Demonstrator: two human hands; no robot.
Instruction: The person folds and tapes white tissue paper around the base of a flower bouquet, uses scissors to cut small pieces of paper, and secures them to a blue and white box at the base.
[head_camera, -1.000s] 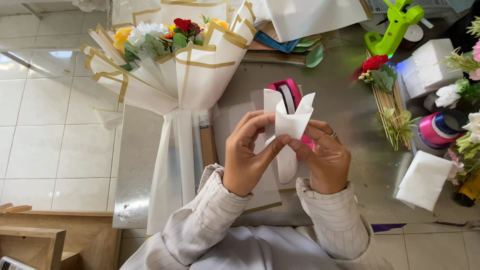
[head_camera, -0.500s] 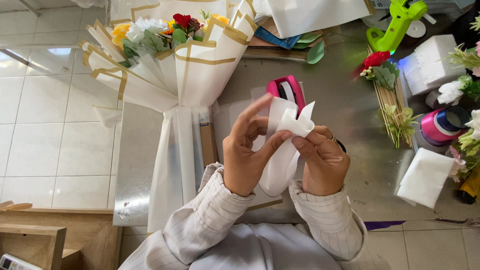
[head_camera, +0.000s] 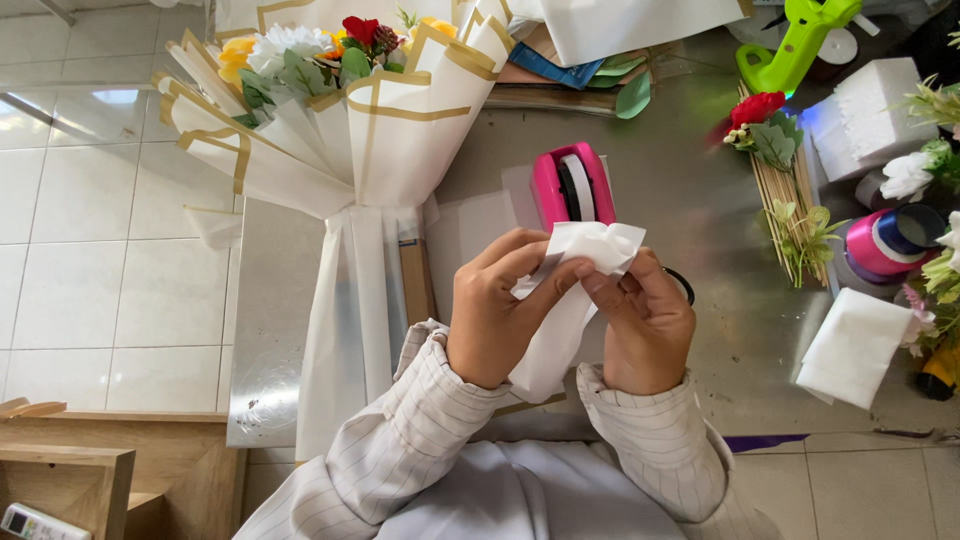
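Observation:
Both my hands hold a folded white sheet of wrapping paper (head_camera: 580, 262) above the metal table (head_camera: 700, 210). My left hand (head_camera: 495, 310) pinches its left side with thumb and fingers. My right hand (head_camera: 645, 322) grips the gathered top from the right. The paper's tail hangs down between my wrists. Just behind the paper stands a pink tape dispenser (head_camera: 570, 185). A wrapped bouquet (head_camera: 350, 130) in white paper with gold edges lies to the left, its stem end pointing toward me.
Right of my hands lie a red rose on wooden sticks (head_camera: 770, 135), white foam blocks (head_camera: 855, 345), a pink ribbon spool (head_camera: 885, 242) and loose flowers. A green tool (head_camera: 795, 45) lies at the back. A wooden shelf (head_camera: 70, 470) stands at lower left over the tiled floor.
The paper's upright points have been squeezed down into a bunched top. My hands drew closer together and lowered a little. The bouquet has not moved.

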